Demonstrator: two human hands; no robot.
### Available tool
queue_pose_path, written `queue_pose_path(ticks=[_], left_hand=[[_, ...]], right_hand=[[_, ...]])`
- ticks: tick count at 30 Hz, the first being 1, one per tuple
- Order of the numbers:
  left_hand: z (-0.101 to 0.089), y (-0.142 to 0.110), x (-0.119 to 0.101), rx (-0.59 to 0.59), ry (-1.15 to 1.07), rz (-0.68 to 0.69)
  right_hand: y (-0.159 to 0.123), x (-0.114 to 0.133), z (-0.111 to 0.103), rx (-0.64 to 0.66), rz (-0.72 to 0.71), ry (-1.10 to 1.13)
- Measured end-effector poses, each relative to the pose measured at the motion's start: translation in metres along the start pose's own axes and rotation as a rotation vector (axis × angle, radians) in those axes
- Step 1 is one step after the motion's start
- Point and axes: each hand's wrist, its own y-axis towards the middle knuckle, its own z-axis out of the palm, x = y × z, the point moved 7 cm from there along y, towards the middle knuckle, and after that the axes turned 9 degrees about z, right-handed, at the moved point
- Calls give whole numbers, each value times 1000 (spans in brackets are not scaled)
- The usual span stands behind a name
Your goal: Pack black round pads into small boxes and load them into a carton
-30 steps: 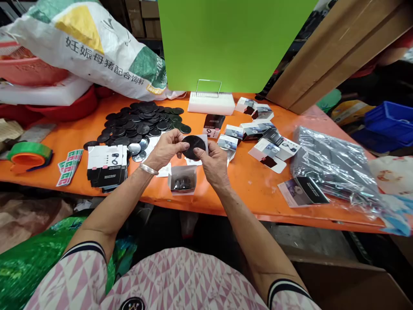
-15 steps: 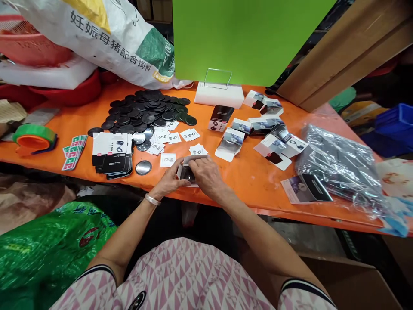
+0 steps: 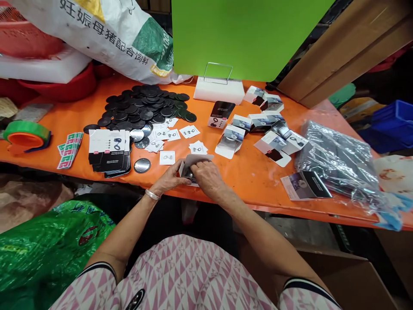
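Note:
Both hands meet at a small open white box (image 3: pixel 191 165) near the front edge of the orange table (image 3: pixel 245 172). My left hand (image 3: pixel 171 176) pinches the box's left side, fingers closed on it. My right hand (image 3: pixel 208 174) covers the box's right side and presses into it; a dark round item shows inside. A pile of black discs (image 3: pixel 145 107) lies behind, with small white printed cards (image 3: pixel 167 157) scattered between the pile and the box. A silver disc (image 3: pixel 142 165) lies just left of my hands.
A stack of flat black-and-white cartons (image 3: pixel 109 153) sits left. Folded boxes (image 3: pixel 264 125) lie to the right, beside a crinkled plastic bag (image 3: pixel 338 163). A green board (image 3: pixel 245 38) stands at the back, a printed sack (image 3: pixel 106 34) at back left, a tape roll (image 3: pixel 26 135) far left.
A second ago both hands held a black disc up above the table. They have come down to the small box at the table's front edge and now work on it.

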Motion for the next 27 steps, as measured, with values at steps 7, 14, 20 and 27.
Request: queue_pose_path(ticks=[7,14,20,27], left_hand=[[0,-7,9,-79,-231,54],[16,0,14,-264,-189,-54],[12,3,12,-415,-127,-48],[8,-11,15,-83,-310,-13]], right_hand=[[-44,-32,-27,-377,95,315],[-29,-78,54,-138,443,1404],[-23,-53,34,-230,123,1160],[-43,-44,26,-157,-140,461]])
